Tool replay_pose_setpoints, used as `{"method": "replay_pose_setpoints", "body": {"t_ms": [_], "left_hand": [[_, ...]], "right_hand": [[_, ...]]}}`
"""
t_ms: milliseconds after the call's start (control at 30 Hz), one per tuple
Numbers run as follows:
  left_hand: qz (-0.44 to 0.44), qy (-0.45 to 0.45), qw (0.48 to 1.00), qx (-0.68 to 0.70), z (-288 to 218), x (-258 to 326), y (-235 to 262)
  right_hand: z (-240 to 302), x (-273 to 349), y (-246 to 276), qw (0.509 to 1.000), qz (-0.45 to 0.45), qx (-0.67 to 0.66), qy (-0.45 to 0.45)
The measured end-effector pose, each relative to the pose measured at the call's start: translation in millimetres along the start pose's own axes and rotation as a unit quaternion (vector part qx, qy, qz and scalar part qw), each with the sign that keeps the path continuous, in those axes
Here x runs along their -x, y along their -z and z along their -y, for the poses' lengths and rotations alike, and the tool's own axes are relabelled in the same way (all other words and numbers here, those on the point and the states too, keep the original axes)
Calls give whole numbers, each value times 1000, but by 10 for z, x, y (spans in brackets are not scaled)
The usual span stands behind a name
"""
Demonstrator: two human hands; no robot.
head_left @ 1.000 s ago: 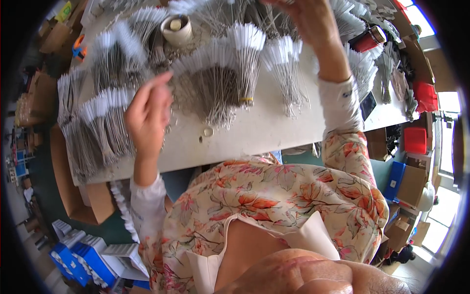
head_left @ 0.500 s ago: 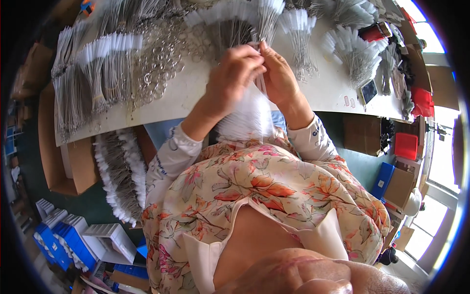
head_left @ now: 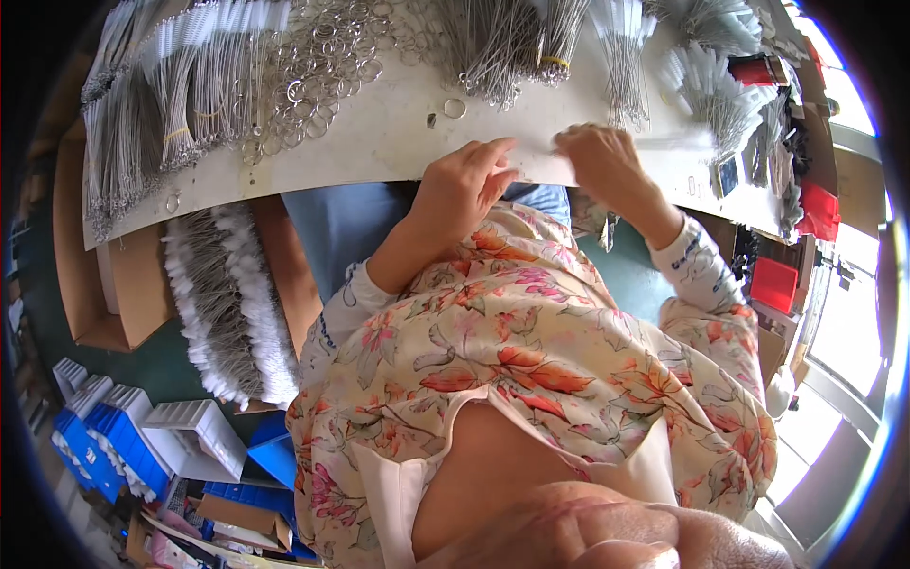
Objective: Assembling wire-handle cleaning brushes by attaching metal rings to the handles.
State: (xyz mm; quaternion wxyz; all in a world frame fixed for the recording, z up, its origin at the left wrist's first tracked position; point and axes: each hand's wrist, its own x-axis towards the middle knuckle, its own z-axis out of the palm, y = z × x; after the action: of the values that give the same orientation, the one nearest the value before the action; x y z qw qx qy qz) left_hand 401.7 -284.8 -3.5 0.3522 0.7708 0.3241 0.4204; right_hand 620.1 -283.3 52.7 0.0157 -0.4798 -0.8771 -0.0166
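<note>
My left hand is just over the near edge of the white table, fingers stretched forward and thumb apart, holding nothing visible. My right hand is to its right above the same edge; its fingertips are smeared by motion, so a grip cannot be made out. A pale blurred streak shows on the tabletop beyond it. Beyond my hands stand bundles of thin wire brushes, one tied with a yellow band. A loose metal ring and a small dark piece lie nearer.
Metal rings are heaped left of centre, beside more wire bundles. White-bristled brushes and a dark phone-like device are at the right. Below the left table edge are a cardboard box, fluffy white brushes and plastic bins.
The white-bristled bundle between my hands is gone from them. My hands have parted and come nearer my body, the right one swinging rightward. The view has shifted, showing more bare tabletop.
</note>
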Motion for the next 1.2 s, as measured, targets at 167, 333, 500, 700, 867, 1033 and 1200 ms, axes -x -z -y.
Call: {"method": "replay_pose_setpoints", "body": {"t_ms": [167,333,500,700,867,1033,1200], "left_hand": [[-98,-112,989,-9,48,53,93],[-31,-127,972,-195,73,-219,510],[60,-107,951,-286,406,-436,665],[-94,114,981,124,56,-319,638],[-195,65,967,154,-182,-325,636],[-239,-9,967,85,-230,-359,689],[-119,138,896,404,-348,-321,885]], "right_hand": [[284,-254,156,771,188,-587,-161],[-18,-224,118,866,86,-480,-112],[4,-255,-60,984,17,-166,-59],[348,-591,220,805,-31,-581,-117],[605,-738,378,708,-31,-698,-103],[765,-729,352,818,-199,-540,12],[699,-763,253,862,-373,-316,135]]}}
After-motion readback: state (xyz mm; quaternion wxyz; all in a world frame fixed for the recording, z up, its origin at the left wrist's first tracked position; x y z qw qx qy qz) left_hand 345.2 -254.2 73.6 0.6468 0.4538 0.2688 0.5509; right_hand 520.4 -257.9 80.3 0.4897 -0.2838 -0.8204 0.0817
